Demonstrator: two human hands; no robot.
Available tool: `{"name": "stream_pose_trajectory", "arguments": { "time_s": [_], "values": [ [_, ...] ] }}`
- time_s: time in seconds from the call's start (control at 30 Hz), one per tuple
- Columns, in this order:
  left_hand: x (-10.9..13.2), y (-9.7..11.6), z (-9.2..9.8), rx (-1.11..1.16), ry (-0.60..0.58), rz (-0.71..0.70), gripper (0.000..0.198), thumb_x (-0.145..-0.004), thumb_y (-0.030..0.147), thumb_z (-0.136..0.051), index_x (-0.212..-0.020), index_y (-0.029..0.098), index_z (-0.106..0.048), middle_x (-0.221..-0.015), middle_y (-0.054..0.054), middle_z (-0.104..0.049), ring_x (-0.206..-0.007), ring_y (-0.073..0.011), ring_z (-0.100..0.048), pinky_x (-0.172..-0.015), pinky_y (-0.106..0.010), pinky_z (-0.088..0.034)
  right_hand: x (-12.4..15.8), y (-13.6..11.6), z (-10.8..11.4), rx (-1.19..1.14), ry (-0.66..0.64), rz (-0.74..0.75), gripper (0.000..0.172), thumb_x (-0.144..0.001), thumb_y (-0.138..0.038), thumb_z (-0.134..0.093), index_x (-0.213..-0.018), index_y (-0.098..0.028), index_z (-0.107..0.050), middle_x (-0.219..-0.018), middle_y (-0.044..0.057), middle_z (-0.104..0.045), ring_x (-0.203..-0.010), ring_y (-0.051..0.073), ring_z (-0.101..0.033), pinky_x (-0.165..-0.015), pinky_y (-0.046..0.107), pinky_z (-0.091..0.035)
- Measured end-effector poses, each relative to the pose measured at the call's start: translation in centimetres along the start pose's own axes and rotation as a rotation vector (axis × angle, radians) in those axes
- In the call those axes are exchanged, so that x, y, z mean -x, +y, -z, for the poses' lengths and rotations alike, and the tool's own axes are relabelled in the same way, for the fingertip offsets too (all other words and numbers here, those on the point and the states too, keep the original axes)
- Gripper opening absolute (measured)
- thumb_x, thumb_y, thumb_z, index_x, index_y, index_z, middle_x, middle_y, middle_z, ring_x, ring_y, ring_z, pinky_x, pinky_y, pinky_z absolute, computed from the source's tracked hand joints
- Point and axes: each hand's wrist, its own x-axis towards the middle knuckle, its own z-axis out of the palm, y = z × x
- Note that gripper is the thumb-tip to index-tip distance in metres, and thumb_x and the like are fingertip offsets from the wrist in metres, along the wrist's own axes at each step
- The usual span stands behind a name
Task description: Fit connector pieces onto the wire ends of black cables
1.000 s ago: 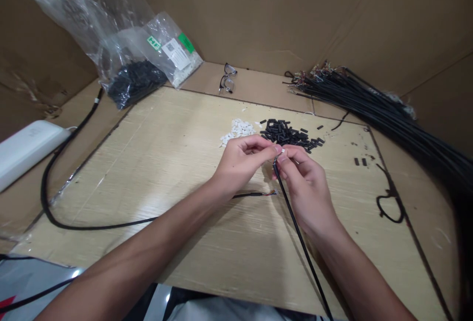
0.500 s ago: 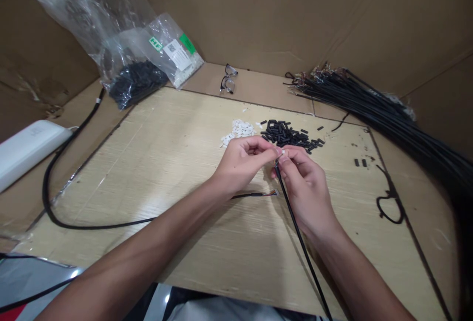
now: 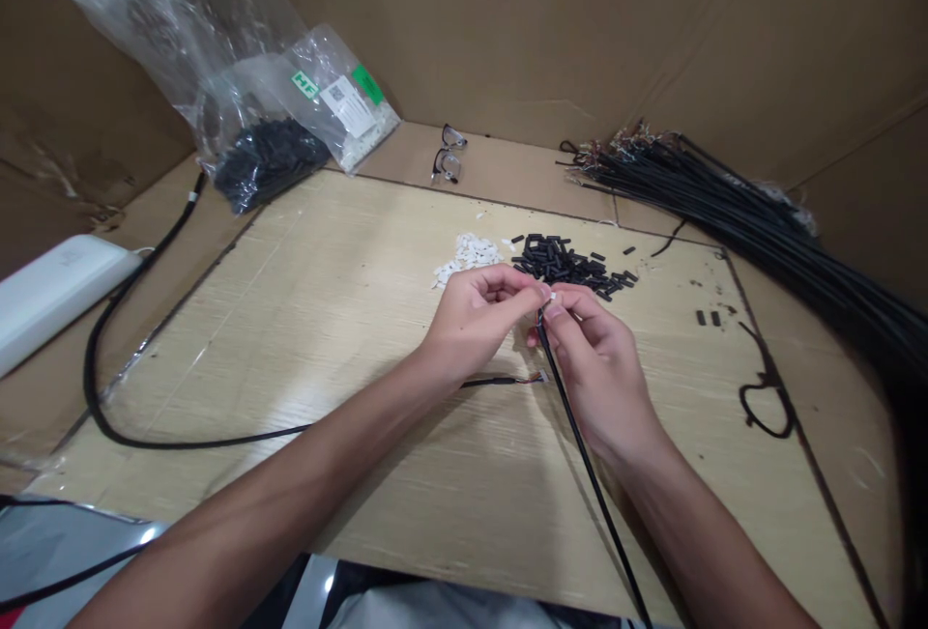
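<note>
white connector (image 3: 553,297), one, pinched between left hand (image 3: 475,320) and right hand (image 3: 607,358), one black cable (image 3: 591,460) below, two side-by-side sleeves (image 3: 701,318) farther right.

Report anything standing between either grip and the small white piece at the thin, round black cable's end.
Nothing visible does: the left grip and right grip are both right at the small white piece, by the end of the thin, round black cable. The pile of short black tubes lies beyond both, not between. Exact contact is hidden.
</note>
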Motion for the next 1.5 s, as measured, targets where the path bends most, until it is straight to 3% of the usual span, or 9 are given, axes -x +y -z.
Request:
{"name": "stream_pose_trajectory", "arguments": {
  "time_s": [0.2, 0.4, 0.7, 0.9, 1.5],
  "values": [
    [0.21, 0.10, -0.18, 0.020, 0.011, 0.005, 0.017, -0.070, 0.027, -0.091, -0.076, 0.017, -0.079, -0.074, -0.004, -0.076, -0.066, -0.0157, -0.068, -0.062, -0.030, -0.056, -0.13, 0.22, 0.27, -0.021, -0.033, -0.015, 0.020, -0.099, -0.042, -0.078, -0.089, -0.026, -0.078, -0.117, 0.004, -0.062, -0.096, 0.018, -0.061, -0.079, 0.031, -0.055],
    [-0.02, 0.17, -0.28, 0.067, 0.029, 0.038, 0.017, -0.073, 0.029, -0.089, -0.076, 0.017, -0.077, -0.072, -0.004, -0.074, -0.057, -0.0138, -0.062, -0.049, -0.028, -0.046, -0.01, -0.07, 0.10, -0.024, -0.086, -0.041, 0.021, -0.100, -0.041, -0.075, -0.086, -0.025, -0.075, -0.109, 0.003, -0.062, -0.091, 0.017, -0.063, -0.090, 0.035, -0.057],
    [-0.04, 0.48, -0.15, 0.096, -0.035, 0.088, 0.028, -0.069, 0.037, -0.097, -0.075, 0.017, -0.078, -0.065, -0.001, -0.068, -0.058, -0.0129, -0.060, -0.054, -0.028, -0.048, 0.06, -0.69, -0.36, -0.173, -0.063, -0.161, 0.015, -0.094, -0.041, -0.080, -0.094, -0.026, -0.077, -0.104, 0.004, -0.069, -0.091, 0.020, -0.064, -0.085, 0.035, -0.061],
    [0.03, 0.46, -0.07, 0.095, -0.018, 0.085, 0.029, -0.068, 0.037, -0.099, -0.075, 0.017, -0.079, -0.070, -0.002, -0.071, -0.060, -0.0126, -0.060, -0.056, -0.029, -0.049, 0.01, -0.55, -0.33, -0.100, -0.054, -0.092, 0.019, -0.095, -0.042, -0.079, -0.087, -0.026, -0.077, -0.106, 0.004, -0.066, -0.089, 0.019, -0.062, -0.084, 0.034, -0.058],
    [0.18, 0.60, -0.18, 0.098, -0.035, 0.071, 0.032, -0.068, 0.039, -0.100, -0.069, 0.018, -0.076, -0.069, -0.001, -0.070, -0.059, -0.0115, -0.058, -0.056, -0.028, -0.048, 0.14, -0.58, -0.27, -0.114, -0.069, -0.118, 0.019, -0.097, -0.042, -0.078, -0.089, -0.026, -0.077, -0.108, 0.005, -0.066, -0.090, 0.019, -0.062, -0.083, 0.035, -0.059]
  ]
}}
